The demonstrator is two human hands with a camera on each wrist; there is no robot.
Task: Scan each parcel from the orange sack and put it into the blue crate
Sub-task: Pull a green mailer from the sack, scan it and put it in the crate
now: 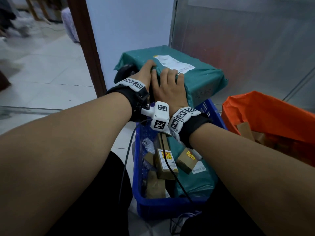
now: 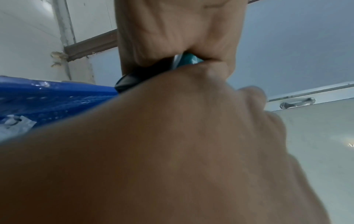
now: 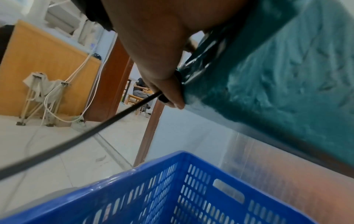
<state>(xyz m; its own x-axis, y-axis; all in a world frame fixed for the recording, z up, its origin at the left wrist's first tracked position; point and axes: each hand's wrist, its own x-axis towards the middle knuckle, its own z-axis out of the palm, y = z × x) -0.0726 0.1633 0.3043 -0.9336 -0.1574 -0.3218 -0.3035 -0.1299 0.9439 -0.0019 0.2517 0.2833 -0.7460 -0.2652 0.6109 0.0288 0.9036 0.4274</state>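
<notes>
Both hands on a big teal poly-bag parcel [image 1: 177, 72], held above the far end of the blue crate [image 1: 170, 206]. Left hand [image 1: 144, 72]: fingers curled over the parcel's near-left edge, gripping it; a black handheld scanner [image 1: 124, 72] sits just under that hand, against the parcel's left end (whether the hand also holds the scanner, I cannot tell). Its black cable [image 3: 80, 136] runs off toward the floor in the right wrist view. Right hand [image 1: 170, 89]: laid over the parcel's near edge, fingertips bent onto the top face beside the white shipping label [image 1: 173, 63], thumb side touching the left hand. Right wrist view shows the parcel's underside [image 3: 277, 78] clear of the crate rim [image 3: 153, 169], not touching.

Crate stands on the tiled floor [image 1: 51, 79], already holding another teal bag parcel [image 1: 194, 181] at its right side and several small cardboard boxes [image 1: 165, 165] at centre and left. Orange sack [image 1: 265, 116] stands just right of the crate, open, brown cardboard parcels [image 1: 245, 131] visible inside.
</notes>
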